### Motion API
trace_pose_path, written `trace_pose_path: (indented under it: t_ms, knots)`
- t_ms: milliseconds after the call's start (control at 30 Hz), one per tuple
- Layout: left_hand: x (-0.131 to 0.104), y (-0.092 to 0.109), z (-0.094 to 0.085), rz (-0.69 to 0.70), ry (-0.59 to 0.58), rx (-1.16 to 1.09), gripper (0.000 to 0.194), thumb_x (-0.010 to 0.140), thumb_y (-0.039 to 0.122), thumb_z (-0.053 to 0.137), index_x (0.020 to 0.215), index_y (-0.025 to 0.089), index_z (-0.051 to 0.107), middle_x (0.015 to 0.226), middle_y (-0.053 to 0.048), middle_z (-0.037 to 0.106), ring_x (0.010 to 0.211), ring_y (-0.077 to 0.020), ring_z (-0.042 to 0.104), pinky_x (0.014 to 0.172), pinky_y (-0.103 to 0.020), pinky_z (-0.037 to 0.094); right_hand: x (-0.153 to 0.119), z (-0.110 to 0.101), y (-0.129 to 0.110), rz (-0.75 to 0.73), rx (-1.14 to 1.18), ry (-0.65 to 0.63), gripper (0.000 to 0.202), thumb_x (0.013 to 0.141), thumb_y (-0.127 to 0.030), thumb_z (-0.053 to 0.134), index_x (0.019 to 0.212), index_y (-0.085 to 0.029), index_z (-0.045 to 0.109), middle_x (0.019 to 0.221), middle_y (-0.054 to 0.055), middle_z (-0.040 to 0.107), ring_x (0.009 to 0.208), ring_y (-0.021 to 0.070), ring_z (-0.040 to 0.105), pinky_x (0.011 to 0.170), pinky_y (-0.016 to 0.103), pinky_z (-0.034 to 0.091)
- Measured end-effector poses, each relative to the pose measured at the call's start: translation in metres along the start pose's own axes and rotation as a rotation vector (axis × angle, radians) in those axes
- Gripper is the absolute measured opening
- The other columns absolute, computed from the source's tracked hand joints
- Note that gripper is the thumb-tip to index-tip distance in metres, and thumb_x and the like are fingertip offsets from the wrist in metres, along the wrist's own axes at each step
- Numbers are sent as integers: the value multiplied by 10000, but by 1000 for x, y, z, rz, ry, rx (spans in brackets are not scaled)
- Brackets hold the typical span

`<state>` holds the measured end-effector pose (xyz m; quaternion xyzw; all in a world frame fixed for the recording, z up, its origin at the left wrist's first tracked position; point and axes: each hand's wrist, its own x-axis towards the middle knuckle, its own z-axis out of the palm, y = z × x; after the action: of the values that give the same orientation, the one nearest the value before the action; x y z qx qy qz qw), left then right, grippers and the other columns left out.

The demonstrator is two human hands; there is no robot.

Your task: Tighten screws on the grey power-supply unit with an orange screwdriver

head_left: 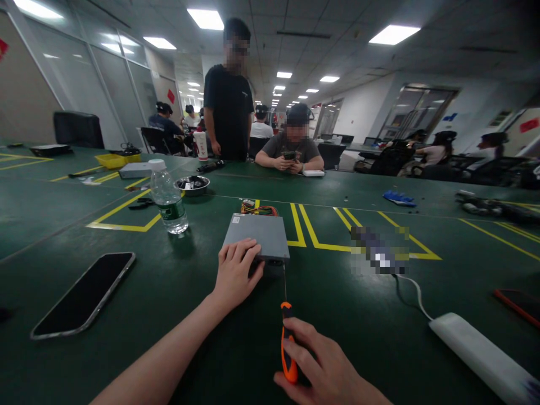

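A grey metal computer power supply (264, 232) lies on the green table, its bundle of coloured wires (259, 209) at the far side. My left hand (239, 269) grips its near left part, fingers over the top and thumb by the front edge. In my right hand (323, 360) is a screwdriver (287, 343) with an orange and black handle, held between thumb and fingers. Its thin shaft points away from me and its tip meets the near right corner of the power supply. Whatever the tip touches is too small to make out.
Left are a phone (86, 292), a water bottle (167, 197) and a metal bowl (193, 184) of dark parts. To the right lie a blurred-out device (379, 250), its cable and a white power bank-like block (476, 349). Across the table, one person (230, 107) stands, another (291, 146) sits.
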<state>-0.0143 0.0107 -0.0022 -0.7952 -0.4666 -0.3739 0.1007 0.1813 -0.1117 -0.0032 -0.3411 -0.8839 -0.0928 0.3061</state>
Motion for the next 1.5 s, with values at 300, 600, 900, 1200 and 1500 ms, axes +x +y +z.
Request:
trace_pose_path:
  t_ms: [300, 600, 900, 1200, 1500]
  knots:
    - [0, 0, 1, 1, 0, 7, 265, 835, 304, 499, 1094, 250, 516, 1176, -49, 575, 1117, -229, 479, 921, -416, 294, 7, -11, -2, -52, -57, 12, 251, 831, -312, 586, 1022, -156, 628, 1022, 152, 631, 874, 193, 635, 716, 255, 536]
    - [0, -1, 1, 5, 3, 15, 261, 835, 302, 499, 1089, 247, 516, 1174, -53, 573, 1111, -228, 478, 912, -414, 295, 3, -4, -1, -88, -85, 95, 219, 841, -209, 502, 990, -91, 609, 962, 173, 652, 850, 199, 643, 680, 264, 545]
    - [0, 0, 2, 4, 6, 20, 263, 832, 302, 506, 1089, 246, 517, 1168, -47, 576, 1112, -221, 484, 919, -404, 294, 7, -2, 0, -78, -83, 107, 151, 794, -161, 533, 921, -126, 608, 959, 142, 664, 713, 169, 630, 612, 271, 525]
    - [0, -1, 1, 8, 13, 26, 263, 833, 302, 504, 1089, 245, 519, 1167, -50, 578, 1113, -224, 485, 916, -403, 296, 6, -9, -1, -41, -51, -72, 301, 809, -367, 612, 1034, -168, 602, 1088, 122, 624, 880, 184, 625, 725, 256, 521]
    - [-1, -1, 2, 0, 5, 16, 261, 836, 308, 498, 1088, 247, 522, 1171, -53, 577, 1118, -228, 483, 921, -410, 294, 5, -7, 2, -88, 6, 70, 221, 906, -266, 453, 991, -93, 561, 1017, 165, 654, 870, 181, 639, 743, 282, 513]
